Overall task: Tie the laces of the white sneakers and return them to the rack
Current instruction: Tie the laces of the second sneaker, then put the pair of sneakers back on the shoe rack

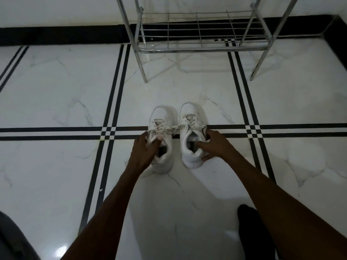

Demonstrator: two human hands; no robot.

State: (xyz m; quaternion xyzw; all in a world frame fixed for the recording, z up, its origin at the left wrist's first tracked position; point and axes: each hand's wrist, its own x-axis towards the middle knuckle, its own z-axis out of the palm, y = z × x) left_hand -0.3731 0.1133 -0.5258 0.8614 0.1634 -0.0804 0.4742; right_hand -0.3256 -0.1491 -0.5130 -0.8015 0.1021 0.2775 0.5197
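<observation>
Two white sneakers stand side by side on the floor, toes pointing away from me. My left hand (pixel 145 149) grips the collar of the left sneaker (pixel 161 119), with fingers inside its opening. My right hand (pixel 214 145) holds the right sneaker (pixel 189 113) at its heel, one finger reaching into the opening. Laces show bows over both tongues. The metal shoe rack (pixel 202 50) stands beyond them against the wall, its bottom wire shelf bare.
White marble floor tiles with black double stripes (pixel 114 91) run around the shoes. A black skirting (pixel 65 34) lines the wall. My dark-socked foot (pixel 251 228) rests at the lower right; a dark object (pixel 11 239) sits at the lower left corner.
</observation>
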